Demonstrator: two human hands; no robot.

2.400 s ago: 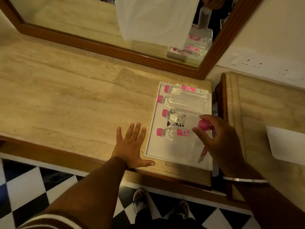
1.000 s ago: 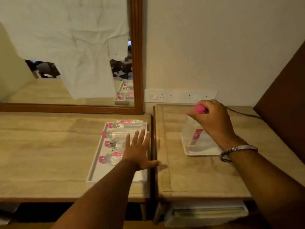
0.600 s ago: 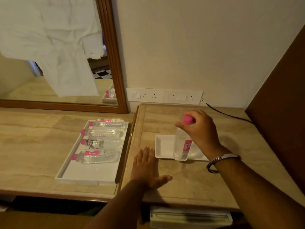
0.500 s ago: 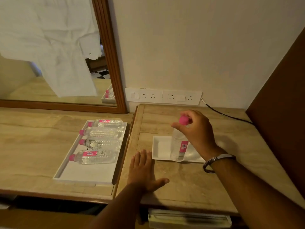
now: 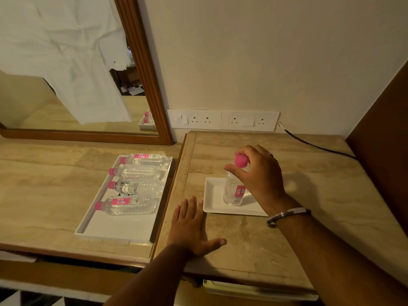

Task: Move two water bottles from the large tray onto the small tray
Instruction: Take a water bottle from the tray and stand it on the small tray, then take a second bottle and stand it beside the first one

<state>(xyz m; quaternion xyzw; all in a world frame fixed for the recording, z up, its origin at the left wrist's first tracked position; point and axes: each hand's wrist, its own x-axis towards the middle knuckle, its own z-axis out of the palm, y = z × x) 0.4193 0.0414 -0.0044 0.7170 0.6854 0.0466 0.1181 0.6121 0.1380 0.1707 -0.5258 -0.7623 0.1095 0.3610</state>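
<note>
A clear water bottle [image 5: 233,191] with a pink cap and pink label stands upright on the small white tray [image 5: 215,203] on the right-hand counter. My right hand [image 5: 259,173] grips it at the cap and neck from above. The large white tray [image 5: 123,228] lies on the left counter and holds several bottles [image 5: 132,205] lying on their sides, pink caps to the left. My left hand [image 5: 191,226] rests flat, fingers spread, on the right counter just left of the small tray's near corner.
A wood-framed mirror [image 5: 143,69] leans behind the left counter. A socket panel [image 5: 223,119] sits on the wall, with a black cable [image 5: 313,145] trailing right. A brown panel [image 5: 384,133] bounds the right side. A narrow gap [image 5: 174,188] separates the two counters.
My right hand carried the bottle from the large tray over to the small tray and stood it upright there. My left hand shifted from beside the large tray onto the right counter.
</note>
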